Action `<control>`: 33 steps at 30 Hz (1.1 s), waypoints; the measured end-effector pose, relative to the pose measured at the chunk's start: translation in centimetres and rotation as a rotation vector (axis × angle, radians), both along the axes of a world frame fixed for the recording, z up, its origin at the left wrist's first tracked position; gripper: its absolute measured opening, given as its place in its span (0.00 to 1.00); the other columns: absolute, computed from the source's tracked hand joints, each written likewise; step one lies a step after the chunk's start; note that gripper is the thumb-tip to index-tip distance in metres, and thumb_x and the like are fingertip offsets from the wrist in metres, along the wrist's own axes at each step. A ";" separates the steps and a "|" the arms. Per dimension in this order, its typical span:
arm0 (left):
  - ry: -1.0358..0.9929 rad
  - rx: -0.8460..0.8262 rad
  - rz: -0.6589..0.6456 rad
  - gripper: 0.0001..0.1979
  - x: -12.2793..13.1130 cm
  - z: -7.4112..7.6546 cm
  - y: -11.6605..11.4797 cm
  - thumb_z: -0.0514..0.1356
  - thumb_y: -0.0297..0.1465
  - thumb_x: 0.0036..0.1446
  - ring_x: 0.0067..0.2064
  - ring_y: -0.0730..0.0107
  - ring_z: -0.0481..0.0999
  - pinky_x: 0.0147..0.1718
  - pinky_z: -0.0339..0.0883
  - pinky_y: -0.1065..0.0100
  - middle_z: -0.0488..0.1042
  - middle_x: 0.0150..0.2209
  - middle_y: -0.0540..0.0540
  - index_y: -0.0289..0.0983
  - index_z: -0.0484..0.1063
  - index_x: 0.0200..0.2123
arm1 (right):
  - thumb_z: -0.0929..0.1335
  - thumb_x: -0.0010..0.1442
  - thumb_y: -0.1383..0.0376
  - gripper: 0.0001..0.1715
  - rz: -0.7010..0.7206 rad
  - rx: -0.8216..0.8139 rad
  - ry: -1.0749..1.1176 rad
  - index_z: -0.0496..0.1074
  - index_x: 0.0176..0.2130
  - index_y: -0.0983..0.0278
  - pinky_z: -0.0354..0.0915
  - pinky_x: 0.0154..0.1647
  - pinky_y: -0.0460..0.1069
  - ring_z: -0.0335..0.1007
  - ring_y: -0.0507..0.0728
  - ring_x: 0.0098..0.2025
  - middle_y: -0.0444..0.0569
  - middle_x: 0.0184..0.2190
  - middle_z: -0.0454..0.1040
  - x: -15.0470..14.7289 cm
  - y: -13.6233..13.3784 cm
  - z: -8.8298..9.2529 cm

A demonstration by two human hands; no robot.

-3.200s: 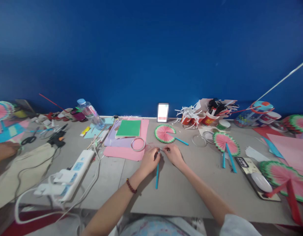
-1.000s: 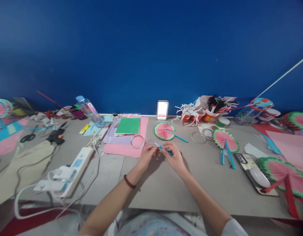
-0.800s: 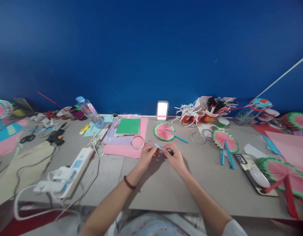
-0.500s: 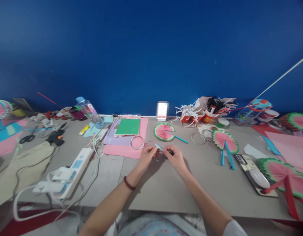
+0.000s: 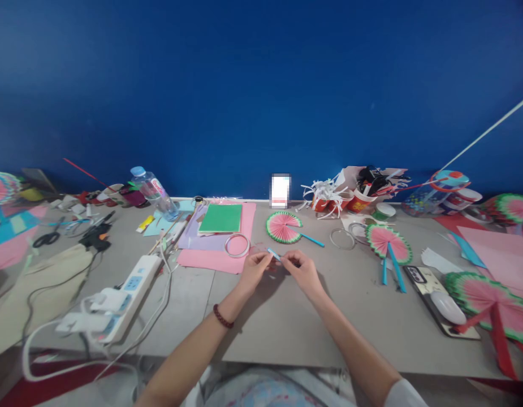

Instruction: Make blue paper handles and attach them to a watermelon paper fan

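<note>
My left hand (image 5: 255, 268) and my right hand (image 5: 301, 269) meet over the middle of the grey table (image 5: 286, 322). Both pinch a thin blue paper stick (image 5: 274, 254), held just above the table; only its short upper end shows between the fingertips. A pink and green pleated paper fan (image 5: 282, 226) with a blue handle lies just behind the hands. A ring of clear tape (image 5: 237, 245) rests on pink paper (image 5: 210, 260) to the left of my left hand.
A white power strip (image 5: 117, 297) with cables lies at front left. Green and purple sheets (image 5: 221, 219), a water bottle (image 5: 154, 192), a glue gun (image 5: 95, 236) and scissors (image 5: 43, 239) sit further left. More paper fans (image 5: 388, 242), cups of scraps (image 5: 341, 200) and a phone (image 5: 439, 299) are on the right.
Earlier the blue stick hung down from my left hand over the table. Both hands have since turned it up and drawn it between the fingertips, so less of it shows now.
</note>
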State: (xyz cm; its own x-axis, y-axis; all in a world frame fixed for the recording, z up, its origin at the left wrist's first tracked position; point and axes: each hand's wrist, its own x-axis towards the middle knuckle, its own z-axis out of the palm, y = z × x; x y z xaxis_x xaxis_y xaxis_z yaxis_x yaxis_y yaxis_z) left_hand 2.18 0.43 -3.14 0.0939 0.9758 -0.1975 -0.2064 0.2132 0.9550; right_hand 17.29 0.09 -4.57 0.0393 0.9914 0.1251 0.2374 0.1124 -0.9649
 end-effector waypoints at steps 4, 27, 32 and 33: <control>-0.006 0.022 -0.006 0.18 0.0 -0.1 0.0 0.66 0.46 0.44 0.30 0.64 0.77 0.30 0.70 0.66 0.78 0.27 0.41 0.35 0.78 0.25 | 0.67 0.52 0.56 0.13 0.004 -0.019 0.011 0.71 0.25 0.63 0.63 0.29 0.47 0.66 0.54 0.29 0.46 0.25 0.71 0.0 0.0 0.1; 0.075 0.109 0.075 0.13 0.4 -0.4 0.0 0.67 0.41 0.43 0.26 0.69 0.73 0.26 0.64 0.69 0.76 0.24 0.45 0.37 0.76 0.23 | 0.67 0.52 0.57 0.12 -0.013 0.022 -0.026 0.73 0.26 0.63 0.65 0.34 0.49 0.69 0.55 0.30 0.48 0.27 0.74 -0.3 -0.2 0.5; 0.063 0.105 0.085 0.12 0.5 -0.3 -0.3 0.66 0.40 0.45 0.29 0.67 0.75 0.28 0.65 0.68 0.77 0.26 0.44 0.37 0.77 0.24 | 0.67 0.51 0.59 0.11 -0.014 -0.008 -0.042 0.73 0.26 0.63 0.65 0.34 0.49 0.69 0.55 0.30 0.48 0.27 0.74 -0.3 -0.2 0.6; 0.065 0.106 0.085 0.12 0.6 -0.2 -0.3 0.66 0.40 0.45 0.29 0.66 0.75 0.27 0.65 0.68 0.77 0.26 0.44 0.37 0.76 0.24 | 0.67 0.51 0.58 0.11 -0.022 -0.017 -0.054 0.73 0.25 0.63 0.64 0.33 0.49 0.69 0.55 0.29 0.48 0.27 0.74 -0.3 -0.2 0.6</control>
State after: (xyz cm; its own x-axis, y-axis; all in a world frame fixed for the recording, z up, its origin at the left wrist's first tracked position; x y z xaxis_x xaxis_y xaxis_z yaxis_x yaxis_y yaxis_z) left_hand 2.77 0.08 -3.39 0.0000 0.9954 -0.0957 -0.1562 0.0945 0.9832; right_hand 17.03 -0.15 -3.98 0.0546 0.9924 0.1103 0.2910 0.0899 -0.9525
